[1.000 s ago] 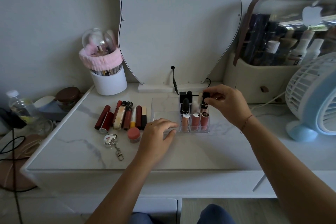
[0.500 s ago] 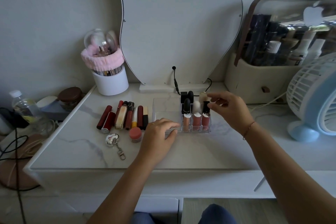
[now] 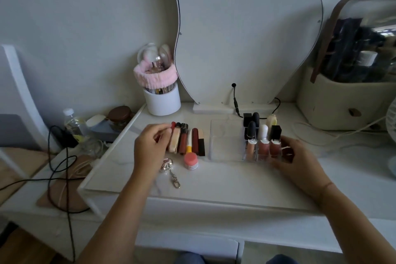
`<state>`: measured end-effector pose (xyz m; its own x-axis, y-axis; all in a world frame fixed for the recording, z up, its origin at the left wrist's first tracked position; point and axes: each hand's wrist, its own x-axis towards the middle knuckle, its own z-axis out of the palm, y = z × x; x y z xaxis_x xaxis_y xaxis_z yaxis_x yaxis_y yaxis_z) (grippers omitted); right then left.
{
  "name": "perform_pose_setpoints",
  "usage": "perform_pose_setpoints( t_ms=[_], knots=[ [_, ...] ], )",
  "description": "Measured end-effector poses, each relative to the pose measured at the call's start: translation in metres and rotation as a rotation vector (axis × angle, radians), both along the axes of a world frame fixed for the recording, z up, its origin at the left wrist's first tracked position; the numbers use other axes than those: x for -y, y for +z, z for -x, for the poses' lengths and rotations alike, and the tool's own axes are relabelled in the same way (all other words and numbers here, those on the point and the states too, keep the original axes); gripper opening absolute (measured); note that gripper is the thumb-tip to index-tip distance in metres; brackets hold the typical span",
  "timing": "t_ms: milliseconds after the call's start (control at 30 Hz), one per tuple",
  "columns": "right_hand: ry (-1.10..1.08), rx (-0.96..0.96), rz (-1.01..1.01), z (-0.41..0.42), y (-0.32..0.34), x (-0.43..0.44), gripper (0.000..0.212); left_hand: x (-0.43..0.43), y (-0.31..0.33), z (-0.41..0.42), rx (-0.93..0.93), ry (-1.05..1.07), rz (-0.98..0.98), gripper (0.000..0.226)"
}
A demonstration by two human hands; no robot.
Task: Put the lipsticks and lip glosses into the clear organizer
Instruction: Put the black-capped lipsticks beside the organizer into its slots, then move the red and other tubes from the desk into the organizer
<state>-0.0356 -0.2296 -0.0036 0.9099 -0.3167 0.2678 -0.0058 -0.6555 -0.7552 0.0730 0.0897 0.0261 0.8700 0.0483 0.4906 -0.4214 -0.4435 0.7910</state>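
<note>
The clear organizer (image 3: 225, 146) lies on the white marble tabletop, with several lipsticks and lip glosses (image 3: 263, 135) standing in its right compartments. Its left part holds nothing. My right hand (image 3: 300, 163) grips the organizer's right end, thumb against the front corner. A row of several loose lipsticks and glosses (image 3: 188, 140) lies to the left of the organizer. My left hand (image 3: 151, 148) is over the row's left end, fingers curled around a red lipstick (image 3: 173, 124). The hand hides most of that lipstick.
A pink-lidded pot (image 3: 190, 161) and a silver keychain (image 3: 169, 167) lie in front of the row. Behind stand a white brush holder (image 3: 161, 100), a mirror (image 3: 246, 28) and a beige cosmetics case (image 3: 342, 105). A bottle (image 3: 72, 124), a jar (image 3: 120, 117) and cables (image 3: 64, 167) sit left.
My left hand left the organizer's front and moved left onto the lipstick row. My right hand let go of the black-capped lipstick in the organizer and dropped to its right end.
</note>
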Motion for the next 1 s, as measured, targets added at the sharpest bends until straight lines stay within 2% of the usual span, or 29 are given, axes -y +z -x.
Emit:
perform_pose_setpoints(
  t_ms=[100,267,433,667,867,933,1000],
  knots=[
    [-0.018,0.001,0.05,0.0,0.0,-0.001,0.064,-0.03,-0.002,-0.043,-0.191,0.133,-0.05,0.018],
    [-0.019,0.008,0.076,0.001,0.001,-0.001,0.064,-0.04,-0.015,-0.095,-0.435,0.129,-0.156,0.027],
    [-0.01,0.033,0.054,0.0,0.001,-0.001,0.064,-0.031,-0.02,-0.114,-0.462,0.106,-0.206,0.032],
    [-0.008,0.006,0.07,0.0,0.001,0.0,0.067,-0.03,-0.014,-0.118,-0.494,0.153,-0.232,0.021],
    [-0.012,0.012,0.068,0.0,0.001,-0.001,0.065,-0.037,0.02,-0.114,-0.423,0.101,0.05,0.024],
    [-0.011,0.016,0.066,0.0,0.002,-0.001,0.064,-0.033,0.044,-0.106,-0.335,0.023,0.204,0.025],
    [-0.007,0.019,0.063,0.0,0.002,-0.002,0.063,-0.02,0.068,-0.095,-0.246,-0.1,0.337,0.017]
  ],
)
